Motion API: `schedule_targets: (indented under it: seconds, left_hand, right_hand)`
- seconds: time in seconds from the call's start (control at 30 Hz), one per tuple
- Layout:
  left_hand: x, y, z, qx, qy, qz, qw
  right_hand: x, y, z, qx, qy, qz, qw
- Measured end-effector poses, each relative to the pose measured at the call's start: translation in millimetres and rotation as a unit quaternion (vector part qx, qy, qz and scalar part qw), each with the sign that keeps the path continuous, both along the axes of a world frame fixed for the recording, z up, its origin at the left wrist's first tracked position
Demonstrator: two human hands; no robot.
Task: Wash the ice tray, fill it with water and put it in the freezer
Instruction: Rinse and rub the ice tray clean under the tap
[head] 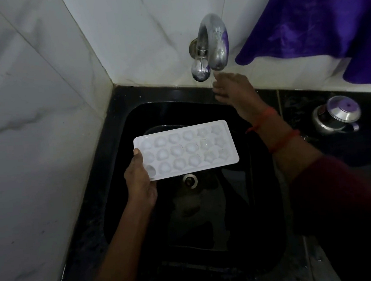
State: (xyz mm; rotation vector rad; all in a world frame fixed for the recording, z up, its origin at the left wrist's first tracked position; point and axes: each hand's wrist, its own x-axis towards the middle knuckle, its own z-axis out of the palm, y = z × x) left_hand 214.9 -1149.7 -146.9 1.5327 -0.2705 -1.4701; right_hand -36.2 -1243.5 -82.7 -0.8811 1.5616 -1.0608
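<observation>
Here, white tiles [33, 108] meet a black sink [231, 225] — left hand [139, 181] grips the ice tray [186, 150], right hand [231, 90] loose-fingered beneath the tap [214, 40].

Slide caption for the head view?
Left hand holds white ice tray over black sink; right hand reaches toward the wall tap.

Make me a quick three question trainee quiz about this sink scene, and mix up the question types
1. Multiple choice: which hand grips the ice tray? A left, B right, C both.
2. True or false: the right hand rests on the tray.
3. Fill in: the tray is held over the black ____.
Key: 1 A, the left hand grips one end. 2 false, it reaches up toward the tap. 3 sink.
</observation>
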Motion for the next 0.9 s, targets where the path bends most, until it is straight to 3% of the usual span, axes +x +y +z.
schedule_targets:
  seconds: [0.33,0.9]
  left_hand:
    - [-6,-6,5,-0.013,-0.006,0.002,1.000]
    - [-12,-19,4,-0.018,-0.001,0.028,0.999]
  right_hand:
    - [15,-51,15,0.024,-0.169,-0.021,0.985]
    - [4,-77,-3,0.031,-0.042,-0.031,0.998]
